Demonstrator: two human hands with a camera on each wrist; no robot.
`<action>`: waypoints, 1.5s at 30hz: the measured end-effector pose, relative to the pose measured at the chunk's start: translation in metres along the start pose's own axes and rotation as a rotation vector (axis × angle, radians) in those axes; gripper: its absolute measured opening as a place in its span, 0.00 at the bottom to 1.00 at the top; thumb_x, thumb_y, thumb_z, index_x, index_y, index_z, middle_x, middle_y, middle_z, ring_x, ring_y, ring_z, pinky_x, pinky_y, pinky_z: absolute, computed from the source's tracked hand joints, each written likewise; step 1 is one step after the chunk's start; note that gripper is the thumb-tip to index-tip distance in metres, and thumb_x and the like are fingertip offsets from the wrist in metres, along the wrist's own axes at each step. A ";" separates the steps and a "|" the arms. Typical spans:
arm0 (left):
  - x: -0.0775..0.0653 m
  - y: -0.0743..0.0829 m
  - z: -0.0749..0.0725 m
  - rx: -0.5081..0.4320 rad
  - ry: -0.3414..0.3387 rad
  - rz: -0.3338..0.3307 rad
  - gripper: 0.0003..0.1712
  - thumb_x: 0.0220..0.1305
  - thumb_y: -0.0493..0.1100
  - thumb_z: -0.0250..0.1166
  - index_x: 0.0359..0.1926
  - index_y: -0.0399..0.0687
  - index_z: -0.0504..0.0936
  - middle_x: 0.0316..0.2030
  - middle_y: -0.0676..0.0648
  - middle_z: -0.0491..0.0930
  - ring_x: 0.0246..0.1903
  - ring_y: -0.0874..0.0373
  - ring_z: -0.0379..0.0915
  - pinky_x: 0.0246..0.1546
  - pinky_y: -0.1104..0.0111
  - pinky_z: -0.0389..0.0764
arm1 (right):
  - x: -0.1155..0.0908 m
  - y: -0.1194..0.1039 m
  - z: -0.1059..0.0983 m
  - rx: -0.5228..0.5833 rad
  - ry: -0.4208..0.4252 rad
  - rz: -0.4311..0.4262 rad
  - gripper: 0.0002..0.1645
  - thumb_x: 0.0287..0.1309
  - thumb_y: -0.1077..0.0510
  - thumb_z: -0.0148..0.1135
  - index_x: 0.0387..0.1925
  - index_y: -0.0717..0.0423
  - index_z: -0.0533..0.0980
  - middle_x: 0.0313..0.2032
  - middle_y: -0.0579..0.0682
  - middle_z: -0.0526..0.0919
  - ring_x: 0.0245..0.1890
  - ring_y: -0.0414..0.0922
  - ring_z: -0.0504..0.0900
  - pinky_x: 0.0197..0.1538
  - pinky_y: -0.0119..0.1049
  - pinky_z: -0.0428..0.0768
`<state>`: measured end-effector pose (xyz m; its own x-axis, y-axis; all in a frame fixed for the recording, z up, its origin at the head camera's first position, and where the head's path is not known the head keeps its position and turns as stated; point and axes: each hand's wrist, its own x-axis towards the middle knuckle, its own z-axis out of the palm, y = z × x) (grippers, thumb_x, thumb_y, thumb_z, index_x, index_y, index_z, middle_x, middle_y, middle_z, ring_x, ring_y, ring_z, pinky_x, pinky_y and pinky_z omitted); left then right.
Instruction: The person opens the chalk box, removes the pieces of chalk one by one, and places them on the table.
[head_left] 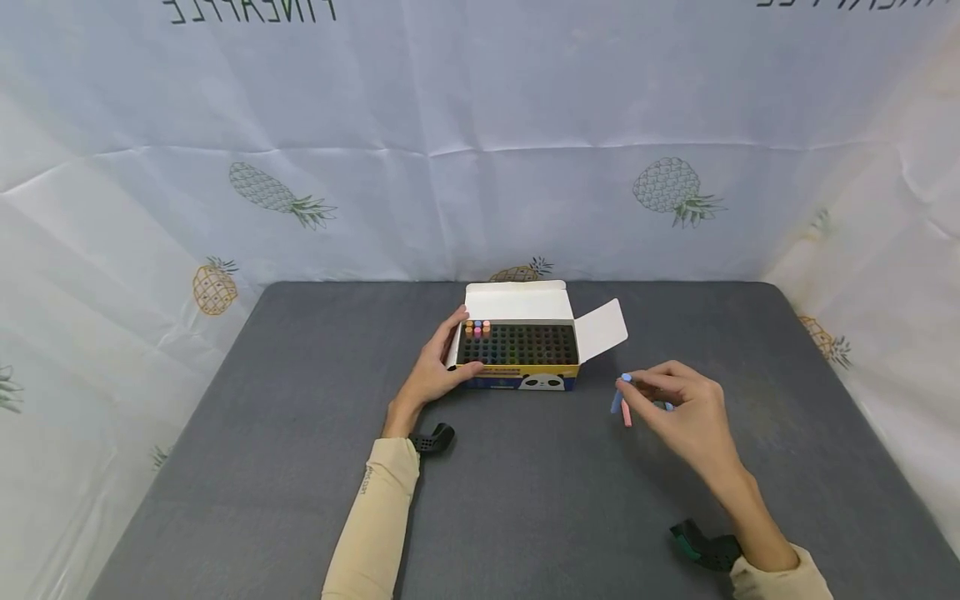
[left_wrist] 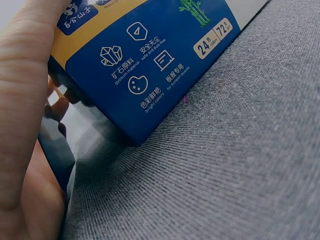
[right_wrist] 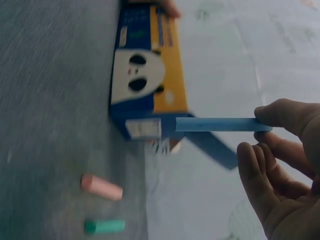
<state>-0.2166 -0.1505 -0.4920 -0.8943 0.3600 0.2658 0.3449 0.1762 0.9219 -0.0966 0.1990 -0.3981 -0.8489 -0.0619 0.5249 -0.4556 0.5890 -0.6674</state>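
Observation:
An open chalk box (head_left: 517, 379), blue and yellow with a panda face, stands near the table's far side. Several chalk sticks (head_left: 477, 327) fill holes at the back left of its dark holder. My left hand (head_left: 435, 367) grips the box's left end, thumb along the front edge; the left wrist view shows the printed side (left_wrist: 145, 65) up close. To the right of the box, my right hand (head_left: 686, 408) pinches a blue chalk stick (right_wrist: 215, 124) by one end, above the table. Below it lie a pink chalk stick (right_wrist: 101, 187) and a green chalk stick (right_wrist: 107, 226).
The box's lid (head_left: 517, 302) stands raised at the back, and a white side flap (head_left: 602, 329) sticks out to the right. Partly behind my right fingers shows another blue piece (head_left: 669, 407). A pineapple-print curtain (head_left: 480, 108) hangs behind the grey table (head_left: 540, 500).

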 end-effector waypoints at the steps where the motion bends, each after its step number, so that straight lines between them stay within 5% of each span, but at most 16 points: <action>1: 0.000 0.000 0.000 0.000 0.000 0.005 0.50 0.63 0.42 0.74 0.80 0.52 0.56 0.83 0.46 0.45 0.82 0.49 0.42 0.78 0.45 0.56 | -0.001 0.003 -0.003 -0.017 0.013 0.003 0.10 0.49 0.71 0.77 0.35 0.60 0.90 0.30 0.49 0.83 0.29 0.20 0.80 0.35 0.15 0.79; 8: -0.002 -0.002 0.000 0.010 -0.011 0.045 0.50 0.64 0.53 0.73 0.80 0.57 0.56 0.83 0.48 0.46 0.83 0.52 0.41 0.80 0.48 0.53 | -0.006 0.029 -0.022 -0.122 0.063 0.005 0.10 0.45 0.74 0.76 0.33 0.67 0.88 0.29 0.55 0.84 0.30 0.12 0.74 0.36 0.09 0.76; 13: -0.002 -0.002 -0.001 0.007 -0.011 0.045 0.51 0.64 0.51 0.74 0.80 0.56 0.56 0.83 0.49 0.46 0.83 0.51 0.41 0.80 0.47 0.53 | -0.007 0.047 -0.035 -0.245 0.071 0.012 0.08 0.44 0.72 0.77 0.31 0.69 0.88 0.27 0.59 0.84 0.28 0.07 0.68 0.31 0.07 0.72; 20: -0.003 0.000 -0.001 0.006 -0.009 0.031 0.50 0.64 0.48 0.74 0.80 0.56 0.56 0.83 0.49 0.46 0.83 0.51 0.41 0.80 0.47 0.53 | -0.006 0.068 -0.043 -0.407 -0.003 0.114 0.08 0.48 0.65 0.77 0.31 0.68 0.88 0.27 0.61 0.84 0.21 0.23 0.73 0.24 0.24 0.72; 27: -0.002 0.000 -0.001 -0.002 -0.015 0.034 0.50 0.63 0.54 0.73 0.80 0.57 0.57 0.83 0.51 0.46 0.83 0.53 0.40 0.80 0.48 0.53 | -0.001 0.080 -0.038 -0.406 -0.043 0.179 0.11 0.53 0.63 0.75 0.34 0.70 0.88 0.29 0.63 0.85 0.22 0.22 0.71 0.22 0.27 0.73; 30: -0.002 -0.001 -0.001 0.000 -0.013 0.026 0.52 0.61 0.61 0.73 0.79 0.59 0.58 0.83 0.54 0.46 0.83 0.55 0.40 0.81 0.49 0.53 | 0.003 0.084 -0.035 -0.395 -0.043 0.193 0.11 0.54 0.63 0.74 0.35 0.71 0.87 0.30 0.65 0.86 0.21 0.31 0.77 0.22 0.27 0.74; 39: -0.001 0.001 -0.001 0.015 -0.003 0.018 0.51 0.63 0.54 0.74 0.80 0.57 0.57 0.83 0.50 0.47 0.83 0.52 0.41 0.80 0.47 0.53 | 0.004 0.099 -0.030 -0.353 -0.054 0.232 0.13 0.57 0.63 0.72 0.38 0.72 0.87 0.32 0.69 0.87 0.21 0.18 0.69 0.21 0.25 0.73; 45: -0.002 -0.001 0.000 0.015 -0.004 0.026 0.52 0.61 0.61 0.73 0.79 0.58 0.58 0.83 0.52 0.47 0.83 0.53 0.41 0.80 0.48 0.53 | 0.003 0.108 -0.029 -0.351 -0.102 0.316 0.15 0.61 0.60 0.70 0.41 0.72 0.86 0.34 0.70 0.88 0.20 0.22 0.70 0.21 0.27 0.73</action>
<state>-0.2153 -0.1516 -0.4931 -0.8838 0.3684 0.2884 0.3724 0.1805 0.9104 -0.1408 0.2858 -0.4529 -0.9612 0.0957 0.2586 -0.0678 0.8269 -0.5582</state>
